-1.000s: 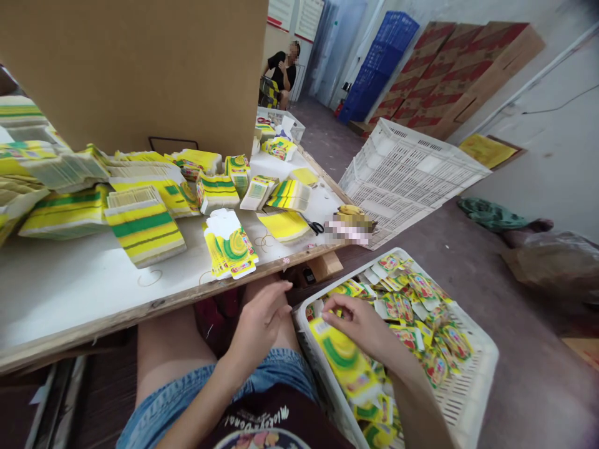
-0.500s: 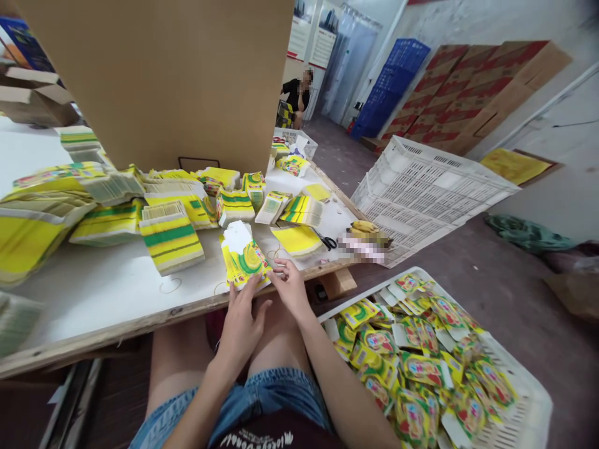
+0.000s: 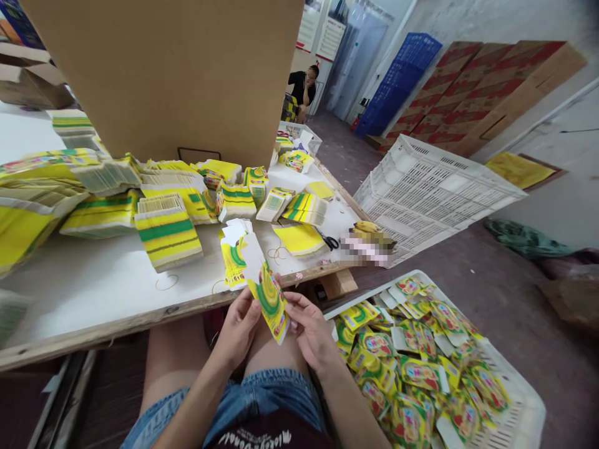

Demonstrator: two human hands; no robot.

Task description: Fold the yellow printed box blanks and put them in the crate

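Observation:
Between my two hands is a yellow and green printed carton (image 3: 270,298) with a white flap at its upper end, held tilted just off the table's front edge. My left hand (image 3: 242,324) grips its left side, thumb on the near face. The fingers of my right hand (image 3: 307,324) close on its right edge. Just beyond lies a small stack of flat cartons (image 3: 233,259) of the same print, white flaps pointing away from me. Bundles of flat yellow cartons (image 3: 167,236) stand further left on the white table (image 3: 213,234).
A white basket (image 3: 524,386) full of folded cartons (image 3: 423,371) stands at my right. Scissors (image 3: 331,242), bananas (image 3: 366,228) and a yellow sheet (image 3: 299,239) lie near the table's right edge. A tall cardboard sheet (image 3: 173,81) rises behind the bundles. A person (image 3: 304,90) sits beyond.
One carton has come up off the small stack and toward me, over the table's edge. Both hands have drawn back and closed on it.

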